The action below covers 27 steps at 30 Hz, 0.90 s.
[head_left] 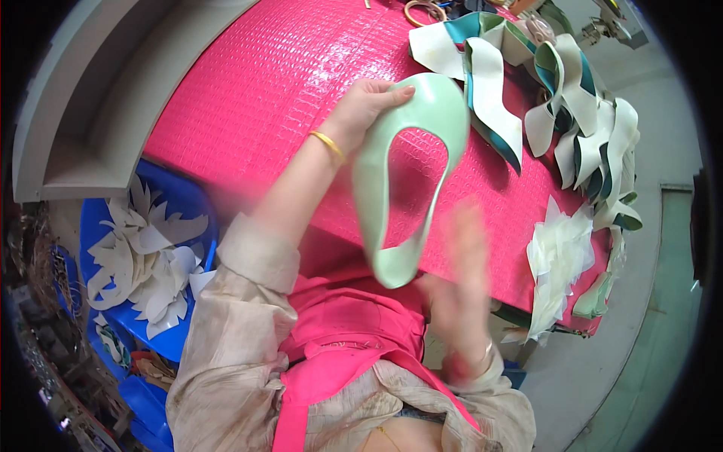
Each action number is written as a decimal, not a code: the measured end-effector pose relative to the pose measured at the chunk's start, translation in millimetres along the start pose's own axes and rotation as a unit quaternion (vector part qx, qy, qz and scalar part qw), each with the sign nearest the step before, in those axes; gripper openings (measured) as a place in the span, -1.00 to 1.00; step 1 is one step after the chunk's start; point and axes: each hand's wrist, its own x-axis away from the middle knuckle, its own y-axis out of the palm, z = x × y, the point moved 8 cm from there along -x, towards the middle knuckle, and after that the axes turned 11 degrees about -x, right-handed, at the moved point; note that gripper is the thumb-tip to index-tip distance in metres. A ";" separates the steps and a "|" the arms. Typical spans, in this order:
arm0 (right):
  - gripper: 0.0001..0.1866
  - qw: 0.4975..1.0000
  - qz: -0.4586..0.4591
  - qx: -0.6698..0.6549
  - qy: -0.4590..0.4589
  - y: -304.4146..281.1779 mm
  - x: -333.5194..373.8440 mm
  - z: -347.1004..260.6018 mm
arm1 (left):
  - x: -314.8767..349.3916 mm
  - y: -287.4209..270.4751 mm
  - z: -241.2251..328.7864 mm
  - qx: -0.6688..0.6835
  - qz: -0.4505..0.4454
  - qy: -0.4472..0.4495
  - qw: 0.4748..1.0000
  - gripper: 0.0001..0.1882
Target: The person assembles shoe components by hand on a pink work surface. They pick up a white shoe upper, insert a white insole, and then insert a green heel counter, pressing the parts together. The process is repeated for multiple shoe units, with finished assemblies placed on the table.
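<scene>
A mint-green shoe upper (437, 109) hangs over the near edge of the pink table (256, 98), its rounded toe pointing away from me and its narrow heel toward my apron. Wrapped around the toe's left side is my left hand (365, 107), with the thumb lying on top. The upper's oval opening lets the pink table show through. To the right of the heel, apart from the upper, my right hand (468, 245) is smeared by motion, so its fingers are not clear.
White pieces with teal lining (493, 98) lie in a row along the table's far right. Nearer are pale translucent sheets (557, 260) and folded light-green pieces (595, 296). On the left, a blue chair (184, 184) holds white scraps (147, 248), below a grey frame (83, 169).
</scene>
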 end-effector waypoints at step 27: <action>-0.82 0.795 0.156 -0.526 0.260 -43.5 -18.5 142.7 | 207.2 90.7 -46.8 -0.344 -0.196 0.019 0.918 -0.82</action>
